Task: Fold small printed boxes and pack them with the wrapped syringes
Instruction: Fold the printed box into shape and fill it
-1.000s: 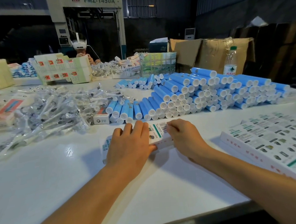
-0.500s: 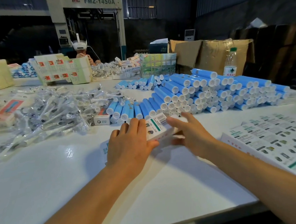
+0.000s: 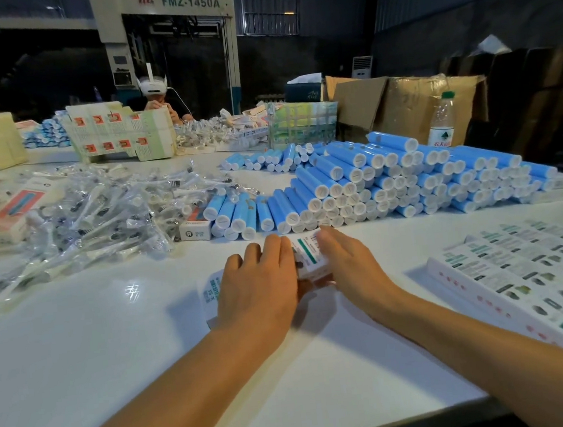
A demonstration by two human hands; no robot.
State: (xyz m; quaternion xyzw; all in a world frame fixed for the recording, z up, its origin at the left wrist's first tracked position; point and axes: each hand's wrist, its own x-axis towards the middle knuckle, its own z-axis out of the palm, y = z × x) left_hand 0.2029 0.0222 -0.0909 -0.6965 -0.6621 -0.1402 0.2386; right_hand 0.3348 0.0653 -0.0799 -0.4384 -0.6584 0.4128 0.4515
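Item one, as I read it from my remote station: a small printed box (image 3: pixel 306 257), white with a green stripe, held between both hands on the white table (image 3: pixel 80 353). The left hand (image 3: pixel 257 284) lies over its left part with fingers nearly straight, pressing down, a flap with green print showing just left of the wrist. The right hand (image 3: pixel 350 268) closes against the box's right side, fingers extended over its top edge and the thumb tucked beneath; I count that as grasping the box. Just beyond the grip: a stack of blue tubes (image 3: pixel 390 182) with white caps. Beyond and to the left of the grip: a heap of wrapped syringes (image 3: pixel 95 217) in clear film. To the right of the grip, well apart: a pile of flat printed box blanks (image 3: pixel 533 275). Far beyond the grip: cardboard cartons (image 3: pixel 410 104), a water bottle (image 3: pixel 440 122), and another person (image 3: pixel 155 94) seated at the table's far side.
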